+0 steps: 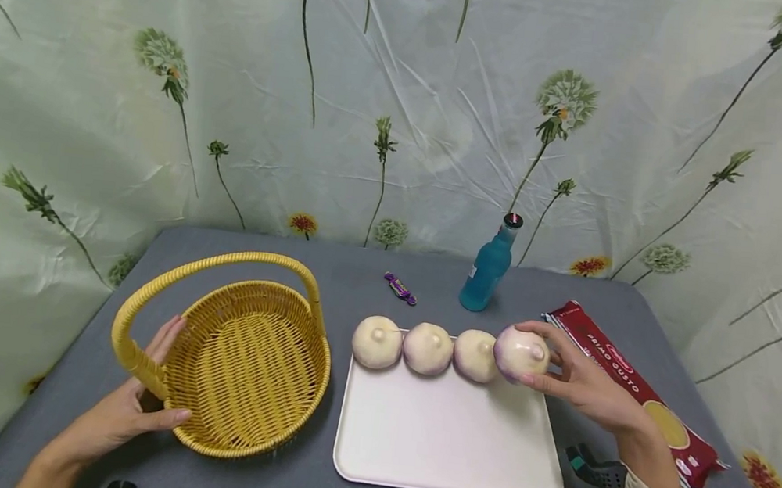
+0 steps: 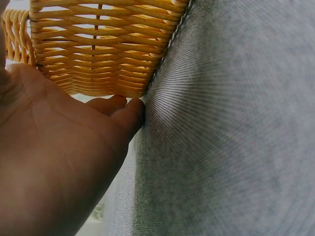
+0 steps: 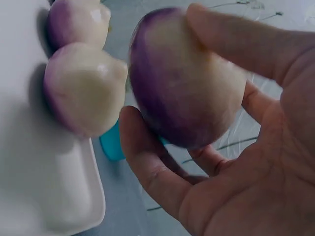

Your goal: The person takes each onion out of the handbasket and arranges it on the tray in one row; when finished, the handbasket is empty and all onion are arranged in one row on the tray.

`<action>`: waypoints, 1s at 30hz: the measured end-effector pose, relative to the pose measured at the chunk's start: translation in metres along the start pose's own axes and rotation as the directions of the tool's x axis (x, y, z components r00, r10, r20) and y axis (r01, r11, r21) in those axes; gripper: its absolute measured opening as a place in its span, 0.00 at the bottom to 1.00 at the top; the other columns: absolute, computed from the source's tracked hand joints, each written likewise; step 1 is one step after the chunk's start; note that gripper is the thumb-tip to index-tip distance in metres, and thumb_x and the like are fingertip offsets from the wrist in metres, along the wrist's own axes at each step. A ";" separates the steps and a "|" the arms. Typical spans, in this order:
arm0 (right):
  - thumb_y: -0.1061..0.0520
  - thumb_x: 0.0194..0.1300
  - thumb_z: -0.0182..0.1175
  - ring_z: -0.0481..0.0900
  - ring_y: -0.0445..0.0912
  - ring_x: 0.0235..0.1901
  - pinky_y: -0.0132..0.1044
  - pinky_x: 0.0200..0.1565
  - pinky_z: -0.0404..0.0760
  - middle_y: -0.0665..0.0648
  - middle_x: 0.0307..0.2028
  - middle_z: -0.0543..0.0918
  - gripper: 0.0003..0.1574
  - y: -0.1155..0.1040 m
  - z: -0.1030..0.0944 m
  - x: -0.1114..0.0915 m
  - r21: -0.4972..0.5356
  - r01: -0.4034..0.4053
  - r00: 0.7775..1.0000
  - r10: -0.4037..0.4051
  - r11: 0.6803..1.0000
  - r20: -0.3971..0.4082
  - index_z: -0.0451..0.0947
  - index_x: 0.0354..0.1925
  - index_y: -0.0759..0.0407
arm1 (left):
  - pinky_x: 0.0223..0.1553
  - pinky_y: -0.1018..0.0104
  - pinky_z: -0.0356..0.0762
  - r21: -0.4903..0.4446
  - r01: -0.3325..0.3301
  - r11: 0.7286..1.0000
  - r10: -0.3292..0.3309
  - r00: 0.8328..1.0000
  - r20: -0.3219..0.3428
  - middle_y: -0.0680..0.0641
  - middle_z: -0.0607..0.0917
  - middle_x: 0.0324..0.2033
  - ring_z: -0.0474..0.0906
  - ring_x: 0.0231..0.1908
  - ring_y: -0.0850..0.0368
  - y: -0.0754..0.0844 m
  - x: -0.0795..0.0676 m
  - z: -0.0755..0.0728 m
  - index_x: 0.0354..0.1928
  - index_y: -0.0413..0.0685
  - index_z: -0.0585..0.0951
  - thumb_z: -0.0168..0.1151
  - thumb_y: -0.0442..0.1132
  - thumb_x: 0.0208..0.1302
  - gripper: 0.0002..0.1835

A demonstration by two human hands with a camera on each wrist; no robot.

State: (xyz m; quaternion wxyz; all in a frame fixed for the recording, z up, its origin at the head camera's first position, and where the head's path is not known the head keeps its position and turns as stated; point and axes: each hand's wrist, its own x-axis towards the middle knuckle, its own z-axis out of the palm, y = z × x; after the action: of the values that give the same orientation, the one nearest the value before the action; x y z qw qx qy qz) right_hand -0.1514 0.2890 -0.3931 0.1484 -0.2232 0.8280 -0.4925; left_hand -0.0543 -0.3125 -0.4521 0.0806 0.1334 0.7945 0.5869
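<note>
My right hand [image 1: 589,389] holds a white-and-purple turnip [image 1: 520,354] between thumb and fingers, over the far right corner of a white tray [image 1: 449,446]. In the right wrist view this held turnip [image 3: 184,83] is raised beside the others. Three more turnips, among them the leftmost turnip [image 1: 377,343], stand in a row along the tray's far edge. At the left, my left hand [image 1: 128,407] is spread against the side of a yellow wicker basket [image 1: 244,371] by its handle base. In the left wrist view, its fingertips [image 2: 130,112] touch low on the woven wall.
A blue bottle [image 1: 489,269] stands behind the tray, with a purple-wrapped candy [image 1: 400,288] to its left. On the right lies a red pasta packet [image 1: 631,393], partly behind my right forearm. The basket's tall handle [image 1: 220,260] arches above it. A floral curtain hangs behind the table.
</note>
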 end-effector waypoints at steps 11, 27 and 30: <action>0.59 0.64 0.68 0.64 0.64 0.61 0.41 0.51 0.78 0.62 0.64 0.65 0.41 0.011 -0.010 -0.004 -0.059 -0.059 0.996 0.055 0.997 -0.067 0.61 0.70 0.55 | 0.55 0.90 0.51 0.007 -0.007 1.000 0.007 1.000 0.019 0.57 0.20 0.76 0.25 0.69 0.81 0.000 0.000 -0.002 0.80 0.67 0.30 0.61 0.23 0.65 0.60; 0.55 0.63 0.70 0.62 0.65 0.61 0.51 0.50 0.73 0.67 0.65 0.61 0.40 0.029 -0.013 -0.001 -0.114 -0.148 0.986 0.137 0.982 -0.101 0.64 0.68 0.58 | 0.56 0.91 0.48 -0.033 -0.008 0.999 0.008 1.000 0.025 0.54 0.17 0.76 0.20 0.69 0.80 0.000 0.001 -0.001 0.79 0.67 0.30 0.59 0.22 0.65 0.59; 0.53 0.63 0.70 0.61 0.65 0.61 0.55 0.50 0.74 0.67 0.66 0.60 0.40 0.031 -0.011 0.000 -0.135 -0.172 0.981 0.157 0.976 -0.113 0.65 0.69 0.56 | 0.56 0.91 0.47 -0.032 -0.008 0.999 0.009 1.000 0.024 0.55 0.18 0.76 0.20 0.69 0.80 0.000 0.002 -0.001 0.80 0.67 0.30 0.59 0.22 0.65 0.59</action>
State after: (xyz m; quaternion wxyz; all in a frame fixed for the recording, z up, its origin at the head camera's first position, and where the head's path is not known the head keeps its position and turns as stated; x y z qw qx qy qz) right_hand -0.1638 0.3105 -0.4155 0.1296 -0.1387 0.8836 -0.4281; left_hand -0.0561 -0.3130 -0.4517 0.0898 0.1427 0.7835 0.5980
